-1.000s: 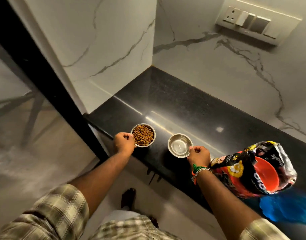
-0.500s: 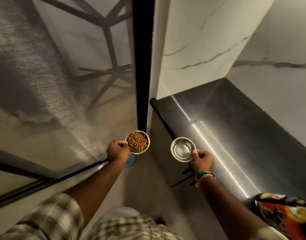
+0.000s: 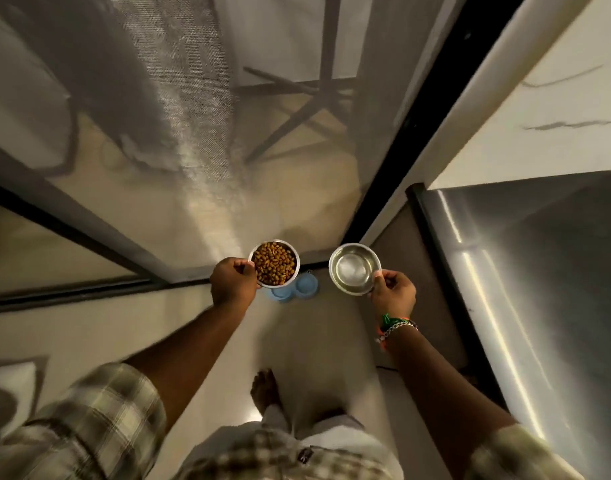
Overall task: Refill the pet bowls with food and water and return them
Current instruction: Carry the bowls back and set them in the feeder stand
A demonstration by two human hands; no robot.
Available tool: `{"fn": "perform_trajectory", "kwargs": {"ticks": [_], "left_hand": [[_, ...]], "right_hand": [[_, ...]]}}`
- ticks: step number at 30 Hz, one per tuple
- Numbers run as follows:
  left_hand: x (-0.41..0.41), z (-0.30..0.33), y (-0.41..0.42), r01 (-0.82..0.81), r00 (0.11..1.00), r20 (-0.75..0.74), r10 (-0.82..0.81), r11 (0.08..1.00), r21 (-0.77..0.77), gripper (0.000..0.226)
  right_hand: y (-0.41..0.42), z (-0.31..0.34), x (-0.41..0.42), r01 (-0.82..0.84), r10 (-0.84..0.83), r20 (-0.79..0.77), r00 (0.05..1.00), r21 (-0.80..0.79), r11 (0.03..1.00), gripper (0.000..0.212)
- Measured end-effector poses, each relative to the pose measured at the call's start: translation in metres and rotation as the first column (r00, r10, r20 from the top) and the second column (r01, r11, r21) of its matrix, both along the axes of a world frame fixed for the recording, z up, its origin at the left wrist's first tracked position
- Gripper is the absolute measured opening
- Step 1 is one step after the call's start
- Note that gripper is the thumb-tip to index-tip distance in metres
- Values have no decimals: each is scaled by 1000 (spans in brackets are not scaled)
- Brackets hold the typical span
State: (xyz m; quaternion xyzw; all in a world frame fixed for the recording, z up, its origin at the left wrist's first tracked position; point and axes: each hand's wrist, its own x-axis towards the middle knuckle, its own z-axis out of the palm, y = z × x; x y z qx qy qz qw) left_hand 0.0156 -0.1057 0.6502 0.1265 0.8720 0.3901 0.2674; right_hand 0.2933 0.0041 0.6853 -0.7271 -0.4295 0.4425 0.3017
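Observation:
My left hand [image 3: 232, 285] grips the rim of a small steel bowl [image 3: 275, 263] filled with brown kibble. My right hand [image 3: 394, 295] holds a second steel bowl [image 3: 354, 268] by its near rim; its inside looks shiny, and I cannot tell for sure whether water is in it. Both bowls are held level in the air over the floor. Below and between them a light blue bowl stand [image 3: 297, 288] sits on the floor by the door track, partly hidden by the kibble bowl.
A dark stone counter [image 3: 525, 271] runs along the right side, with a marble wall above it. A mesh screen door with a black frame [image 3: 394, 174] fills the view ahead. My bare foot [image 3: 264, 389] stands on the pale floor.
Both bowls have been lifted off the counter and carried left, away from it. The view has swung toward the screen door and floor; the blue stand is now in sight, the food bag gone from view.

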Motion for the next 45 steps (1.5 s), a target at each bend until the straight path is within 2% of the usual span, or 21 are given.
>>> {"fn": "perform_trajectory", "kwargs": {"ticks": [4,9,12,16,18,22,25,30,36,40,45], "left_hand": [[-2,11,0,-56,998,-8,56,998,-22,7],[-8,-49,13,-140,990,-7,139,989,-39,14],[-6,-110,21,-194,981,-4,195,980,-50,15],[0,-200,38,-237,971,5,238,969,-76,15],[0,-254,44,-253,967,11,254,964,-82,15],[3,-362,56,-273,960,38,279,956,-111,12],[1,-438,70,-264,958,80,276,956,-131,8],[-10,-554,86,-255,961,77,264,961,-111,13],[-18,-628,110,-247,966,51,254,962,-115,12],[-24,-666,112,-265,960,59,275,955,-137,14],[-25,-683,111,-247,964,62,260,956,-161,14]], "right_hand": [[11,-31,-29,-67,66,-28,997,-8,998,22],[32,-100,-50,-101,101,-34,994,5,995,33],[46,-156,-58,-116,116,-31,993,2,993,31],[66,-255,-67,-118,118,-31,993,-12,993,8],[74,-303,-73,-108,107,-44,993,-17,994,17],[85,-407,-77,-122,121,-35,992,-10,993,15],[95,-492,-83,-145,144,35,989,22,989,33],[111,-599,-103,-131,127,89,988,30,991,9],[132,-694,-117,-142,136,131,982,40,989,8],[137,-727,-120,-143,138,122,983,31,989,6],[138,-757,-119,-162,157,141,978,29,986,8]]}}
